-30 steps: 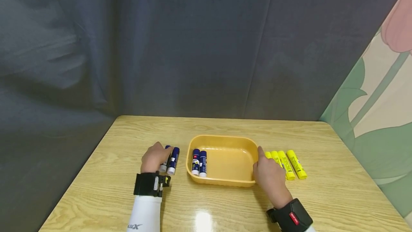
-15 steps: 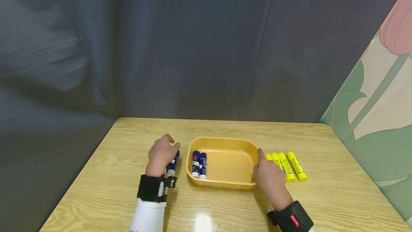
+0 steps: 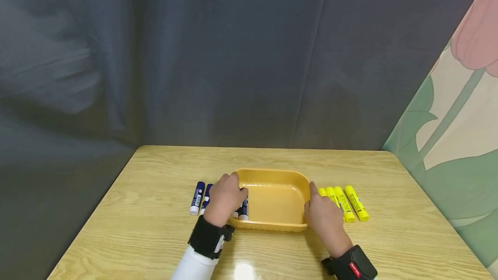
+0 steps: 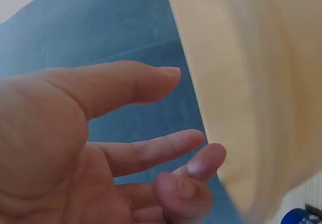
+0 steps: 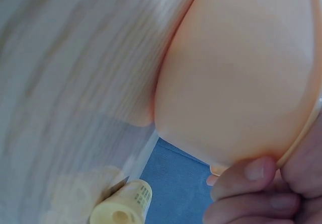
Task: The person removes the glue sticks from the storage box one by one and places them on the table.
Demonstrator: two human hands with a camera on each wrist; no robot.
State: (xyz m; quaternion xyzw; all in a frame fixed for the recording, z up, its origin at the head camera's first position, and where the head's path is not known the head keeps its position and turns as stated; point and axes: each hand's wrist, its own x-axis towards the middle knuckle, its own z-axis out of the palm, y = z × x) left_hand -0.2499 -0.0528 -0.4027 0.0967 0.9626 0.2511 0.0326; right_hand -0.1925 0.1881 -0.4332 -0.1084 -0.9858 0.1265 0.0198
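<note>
A yellow plastic tray (image 3: pixel 277 200) lies on the table. In the head view my left hand (image 3: pixel 225 198) is at its left end, over the rim. In the left wrist view the thumb and fingers stand apart beside the tray wall (image 4: pixel 221 83), nothing between them. My right hand (image 3: pixel 326 217) grips the tray's right rim; the right wrist view shows fingers (image 5: pixel 246 178) curled at that rim. Two blue-and-white glue sticks (image 3: pixel 244 208) lie inside the tray, partly behind my left hand. Another blue glue stick (image 3: pixel 197 198) and one beside it lie left of the tray.
Several yellow glue sticks (image 3: pixel 355 203) lie in a row right of the tray, some partly behind my right hand. A dark curtain (image 3: pixel 233 64) hangs behind the wooden table (image 3: pixel 155 172). A flower-patterned surface (image 3: pixel 459 150) slants up on the right.
My left hand has lifted off the loose blue glue sticks and moved right to the tray's left rim. My right hand has stayed on the right rim.
</note>
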